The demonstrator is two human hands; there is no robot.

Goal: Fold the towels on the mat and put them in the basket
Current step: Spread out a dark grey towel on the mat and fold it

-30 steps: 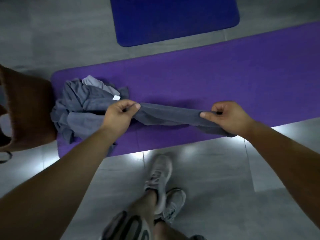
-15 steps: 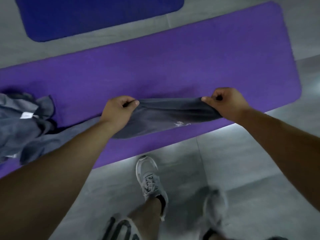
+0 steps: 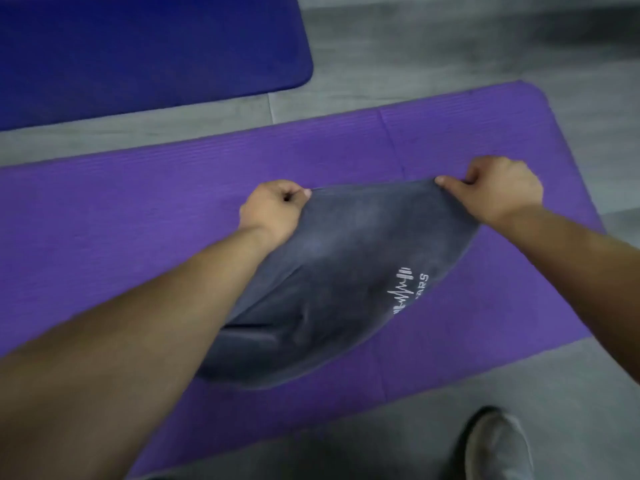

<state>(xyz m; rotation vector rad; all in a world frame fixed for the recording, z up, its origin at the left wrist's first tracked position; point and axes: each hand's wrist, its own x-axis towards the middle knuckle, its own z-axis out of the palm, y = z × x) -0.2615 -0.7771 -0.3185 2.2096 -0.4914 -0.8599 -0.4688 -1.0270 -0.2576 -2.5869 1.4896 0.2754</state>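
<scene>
Head view: my left hand (image 3: pixel 272 209) pinches one far corner of the grey towel (image 3: pixel 332 282), fingers curled tight, and my right hand (image 3: pixel 498 190) pinches the other far corner. The towel, with a white logo (image 3: pixel 408 289) showing, drapes toward me over the purple mat (image 3: pixel 104 216). A blue mat (image 3: pixel 138 46) lies beyond, and my shoe (image 3: pixel 498 445) stands on the grey floor (image 3: pixel 450 46).

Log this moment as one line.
phase: laying out, no fold yet | grey towel: bulging over purple mat | left hand: pinches far-left corner | right hand: pinches far-right corner | basket: not in view
</scene>
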